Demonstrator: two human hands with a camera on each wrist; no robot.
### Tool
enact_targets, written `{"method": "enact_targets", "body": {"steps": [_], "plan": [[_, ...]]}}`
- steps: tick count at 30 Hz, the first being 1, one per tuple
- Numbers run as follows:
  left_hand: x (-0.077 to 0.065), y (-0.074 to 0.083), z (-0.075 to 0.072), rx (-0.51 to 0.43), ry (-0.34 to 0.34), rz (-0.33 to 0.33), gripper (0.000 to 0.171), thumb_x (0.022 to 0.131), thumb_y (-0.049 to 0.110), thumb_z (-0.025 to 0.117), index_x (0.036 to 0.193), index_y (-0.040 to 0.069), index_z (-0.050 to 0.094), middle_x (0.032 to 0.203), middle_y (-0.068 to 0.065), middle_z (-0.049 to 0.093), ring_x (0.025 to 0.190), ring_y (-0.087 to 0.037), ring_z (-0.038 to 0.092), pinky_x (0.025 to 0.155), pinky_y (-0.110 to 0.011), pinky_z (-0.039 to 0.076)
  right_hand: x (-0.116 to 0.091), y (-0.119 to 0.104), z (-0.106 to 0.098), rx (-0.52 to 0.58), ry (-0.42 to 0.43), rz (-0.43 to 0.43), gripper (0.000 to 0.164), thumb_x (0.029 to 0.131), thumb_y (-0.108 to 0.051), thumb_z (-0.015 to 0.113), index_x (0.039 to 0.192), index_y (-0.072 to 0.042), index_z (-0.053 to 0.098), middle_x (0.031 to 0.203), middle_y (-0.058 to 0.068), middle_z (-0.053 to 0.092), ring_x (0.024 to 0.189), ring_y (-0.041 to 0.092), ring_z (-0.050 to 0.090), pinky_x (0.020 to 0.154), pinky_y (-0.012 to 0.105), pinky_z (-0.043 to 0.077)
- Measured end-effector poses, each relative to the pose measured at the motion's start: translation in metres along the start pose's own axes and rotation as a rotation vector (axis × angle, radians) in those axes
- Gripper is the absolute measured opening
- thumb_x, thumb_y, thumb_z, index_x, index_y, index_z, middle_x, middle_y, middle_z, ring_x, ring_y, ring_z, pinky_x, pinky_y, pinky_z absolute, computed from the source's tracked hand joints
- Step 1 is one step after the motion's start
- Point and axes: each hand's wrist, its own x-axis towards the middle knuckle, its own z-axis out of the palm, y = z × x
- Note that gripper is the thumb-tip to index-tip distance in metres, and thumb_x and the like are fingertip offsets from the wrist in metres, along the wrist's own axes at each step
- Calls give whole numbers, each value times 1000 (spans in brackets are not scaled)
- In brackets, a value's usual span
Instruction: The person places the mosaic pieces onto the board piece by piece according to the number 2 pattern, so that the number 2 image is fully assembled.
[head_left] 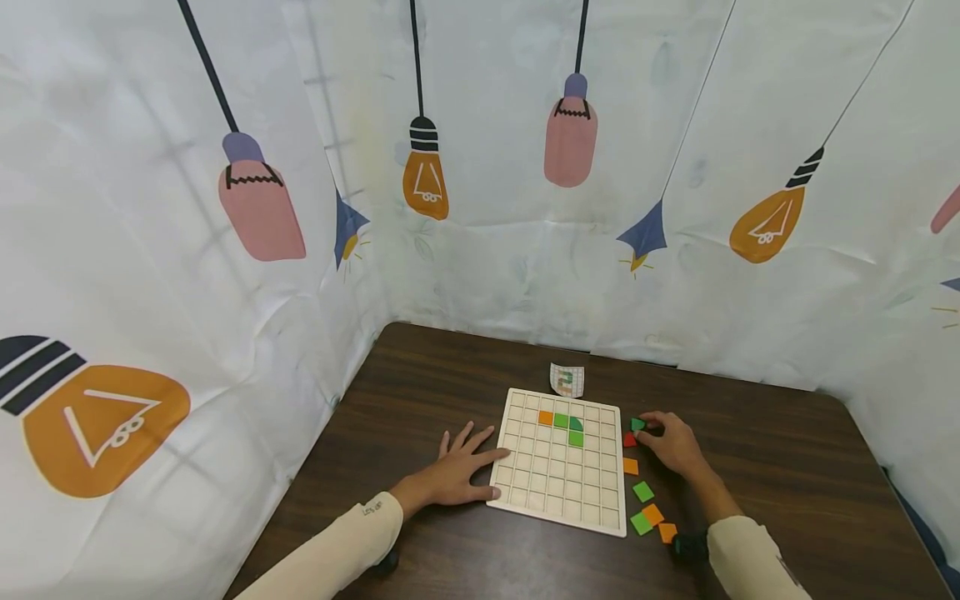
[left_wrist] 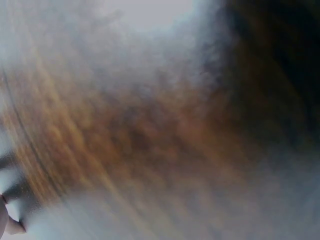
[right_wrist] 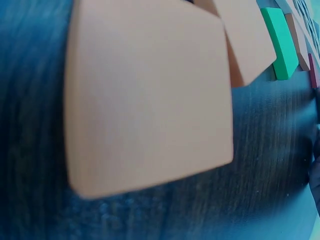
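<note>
A pale wooden grid board [head_left: 555,492] lies on the dark table. In its upper cells sit an orange square tile [head_left: 546,417], a green square tile [head_left: 561,421], a dark green rounded tile [head_left: 576,423] and another green square [head_left: 576,438]. My left hand [head_left: 453,473] is spread beside the board, index finger and thumb resting on its left edge. Off the board's right side, my right hand [head_left: 675,443] pinches a dark green tile [head_left: 637,424] between thumb and fingertips. A red tile [head_left: 629,439] lies just below that.
Loose tiles line the board's right side: an orange square [head_left: 631,467], a green one [head_left: 642,492] and a few more nearer the front. The right wrist view shows an orange tile [right_wrist: 150,100] up close. A small printed paper [head_left: 567,380] lies behind the board.
</note>
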Motion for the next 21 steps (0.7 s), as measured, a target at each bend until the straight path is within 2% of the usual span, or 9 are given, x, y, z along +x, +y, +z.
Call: {"method": "enact_targets", "body": {"steps": [8,21], "plan": [[0,1,-1,3,9,8,65,96,57,59,154,34,41,168,-10,16,153,-49,3,108,-81,3,1,-1,3,-2,24,12,46,92,-29,75,124,2,65,110,21,62,101,38,61,89,58,49],[2,0,1,3,18,5,65,96,56,60,154,33,42,168,-10,17,153,-49,4,108,-81,2,1,-6,4,-6,36,60,44,93,-30,72,125,0,67,113,23,62,100,38,62,84,55,51]]}}
